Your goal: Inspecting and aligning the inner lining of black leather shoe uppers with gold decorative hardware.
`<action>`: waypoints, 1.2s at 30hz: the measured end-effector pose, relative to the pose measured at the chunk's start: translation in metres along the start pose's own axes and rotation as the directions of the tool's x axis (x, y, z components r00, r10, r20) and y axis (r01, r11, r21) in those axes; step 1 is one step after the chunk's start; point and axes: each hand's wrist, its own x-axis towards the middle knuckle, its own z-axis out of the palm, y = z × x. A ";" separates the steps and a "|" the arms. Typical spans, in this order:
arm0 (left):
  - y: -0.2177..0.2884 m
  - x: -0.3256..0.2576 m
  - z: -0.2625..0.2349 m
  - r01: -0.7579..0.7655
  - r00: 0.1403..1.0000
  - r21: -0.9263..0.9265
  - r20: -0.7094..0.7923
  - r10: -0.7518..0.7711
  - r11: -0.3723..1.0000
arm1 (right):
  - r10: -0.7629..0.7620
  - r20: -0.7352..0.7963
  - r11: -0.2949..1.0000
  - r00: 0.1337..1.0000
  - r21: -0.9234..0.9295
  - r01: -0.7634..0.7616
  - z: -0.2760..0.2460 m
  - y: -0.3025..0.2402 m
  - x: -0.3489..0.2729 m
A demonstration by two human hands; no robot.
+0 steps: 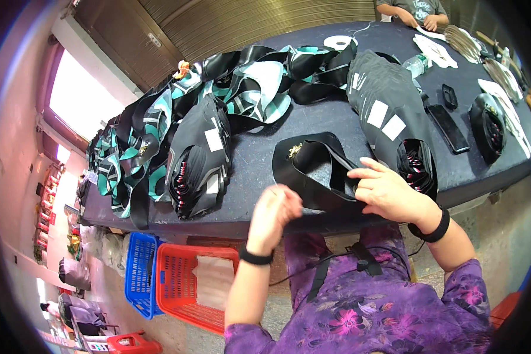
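A black shoe upper [312,192], bent into an open loop with a small gold mark, lies at the table's front edge. My right hand [389,192] pinches its right end between thumb and fingers. Just left of the upper, my left hand [274,215] is raised with its fingers curled together, slightly blurred; whatever it may hold is too small to make out. On the left stands a nested stack of black uppers [200,153] with white labels. A longer such stack [389,106] lies beyond my right hand.
Teal-and-black uppers [253,88] are heaped at the back left. A phone [448,128], a small black case [449,96], a bottle [417,65] and another black upper [488,127] lie right. Red [171,277] and blue baskets [137,271] stand below. A co-worker [422,12] sits across.
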 end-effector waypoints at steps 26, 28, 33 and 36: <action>-0.093 -0.017 0.074 0.046 0.995 -0.682 -0.034 -0.094 0.730 | 0.406 -0.183 0.669 0.895 0.727 -0.155 0.015 -0.067 -0.053; -0.085 -0.015 0.075 0.015 0.998 -0.785 -0.022 -0.052 0.619 | 0.552 -0.180 0.532 0.814 0.828 -0.178 0.024 -0.071 -0.059; -0.067 -0.022 0.079 -0.036 0.997 -0.866 -0.067 -0.044 0.499 | 0.507 -0.158 0.605 0.847 0.766 -0.220 0.019 -0.071 -0.062; -0.054 -0.028 0.085 -0.017 1.000 -0.883 -0.026 -0.012 0.469 | 0.568 -0.139 0.553 0.811 0.794 -0.251 0.022 -0.075 -0.065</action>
